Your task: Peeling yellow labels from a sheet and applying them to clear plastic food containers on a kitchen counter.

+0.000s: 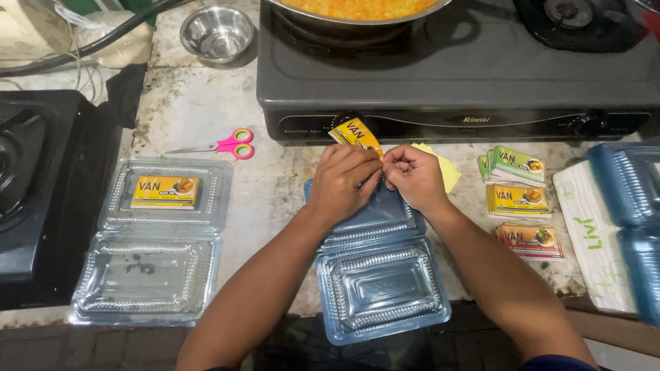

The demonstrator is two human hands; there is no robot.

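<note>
My left hand (347,180) and my right hand (412,175) meet above an open clear plastic clamshell box (381,292). Together they pinch a small yellow sticker label (355,132), with fingertips touching at its lower edge. A pale yellow backing sheet (448,172) lies just right of my right hand. To the left lies a second open clamshell box (148,275) with a yellow label (166,192) stuck inside its lid.
Three stacks of labels, green (514,163), yellow (518,200) and orange (531,241), lie at the right, beside a paper pack (591,233) and stacked clear boxes (632,206). Pink scissors (230,145), a steel bowl (216,32) and a gas stove (467,75) with a pan of orange food sit behind.
</note>
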